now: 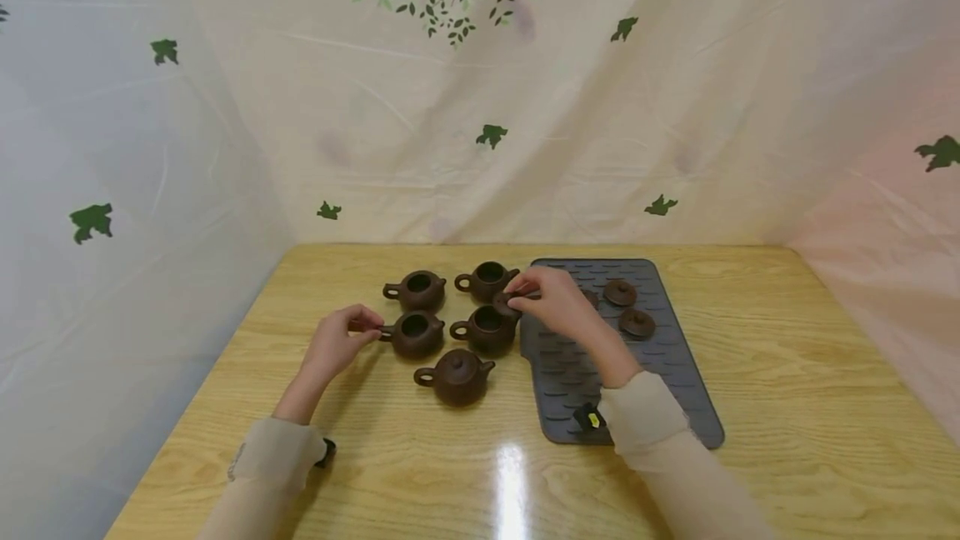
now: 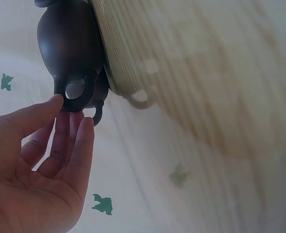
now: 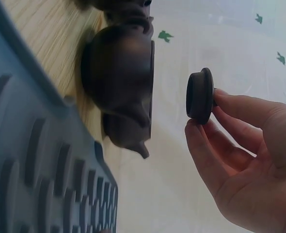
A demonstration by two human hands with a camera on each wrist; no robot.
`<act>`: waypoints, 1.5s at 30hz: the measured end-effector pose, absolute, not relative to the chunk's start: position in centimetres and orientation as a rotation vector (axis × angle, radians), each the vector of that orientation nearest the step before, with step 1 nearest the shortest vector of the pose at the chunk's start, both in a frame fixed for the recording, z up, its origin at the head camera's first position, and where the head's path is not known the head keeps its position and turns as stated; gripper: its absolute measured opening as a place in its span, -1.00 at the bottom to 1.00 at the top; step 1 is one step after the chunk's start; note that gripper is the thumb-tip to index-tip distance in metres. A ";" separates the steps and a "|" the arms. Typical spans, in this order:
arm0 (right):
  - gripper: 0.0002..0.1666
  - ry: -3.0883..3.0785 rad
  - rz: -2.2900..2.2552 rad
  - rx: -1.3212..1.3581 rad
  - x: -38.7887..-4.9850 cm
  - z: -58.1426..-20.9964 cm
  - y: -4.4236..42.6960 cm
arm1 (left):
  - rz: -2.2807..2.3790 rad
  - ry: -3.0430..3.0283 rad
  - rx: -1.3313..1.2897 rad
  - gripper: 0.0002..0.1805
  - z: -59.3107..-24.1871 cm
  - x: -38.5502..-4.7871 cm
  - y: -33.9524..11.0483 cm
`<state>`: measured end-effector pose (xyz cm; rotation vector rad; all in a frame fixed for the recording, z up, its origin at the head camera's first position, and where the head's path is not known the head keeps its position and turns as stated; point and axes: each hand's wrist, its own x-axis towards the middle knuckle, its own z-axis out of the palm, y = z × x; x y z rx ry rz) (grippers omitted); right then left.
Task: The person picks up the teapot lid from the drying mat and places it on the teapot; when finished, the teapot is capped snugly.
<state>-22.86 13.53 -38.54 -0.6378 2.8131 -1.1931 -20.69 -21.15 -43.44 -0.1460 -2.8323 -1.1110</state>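
My left hand (image 1: pixel 333 347) pinches the ring handle of a dark brown, lidless teapot (image 1: pixel 417 337), the near left of four-square grouped pots. In the left wrist view, the thumb and fingers meet at that handle (image 2: pixel 76 104). My right hand (image 1: pixel 557 300) holds a small round teapot lid (image 3: pixel 199 96) by its knob, its underside facing away from the fingers. The lid is raised near the spout side of another uncovered teapot (image 1: pixel 486 333). Behind stand two more open teapots, one at left (image 1: pixel 422 293) and one at right (image 1: pixel 486 283). A lidded teapot (image 1: pixel 459 380) sits closest to me.
A dark grey ridged mat (image 1: pixel 570 365) lies on the wooden table (image 1: pixel 405 473) at right. On it rest a far lid (image 1: pixel 619 292) and a nearer lid (image 1: pixel 637 323); another lid (image 1: pixel 592 298) is partly hidden by my right hand. A patterned cloth (image 1: pixel 420 173) hangs behind.
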 end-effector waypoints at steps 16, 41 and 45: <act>-0.82 2.782 -1.236 -0.683 -23.4 -38.7 8.6 | -1.104 -2.832 -0.125 -0.90 -43.4 -20.7 -21.0; -0.84 2.737 -1.245 -0.730 -23.7 -40.0 0.8 | -1.096 -2.832 -0.140 -0.89 -43.2 -20.8 -21.0; -0.86 2.767 -1.198 -0.727 -23.9 -40.4 0.2 | -1.096 -2.831 -0.141 -0.90 -43.2 -20.8 -21.0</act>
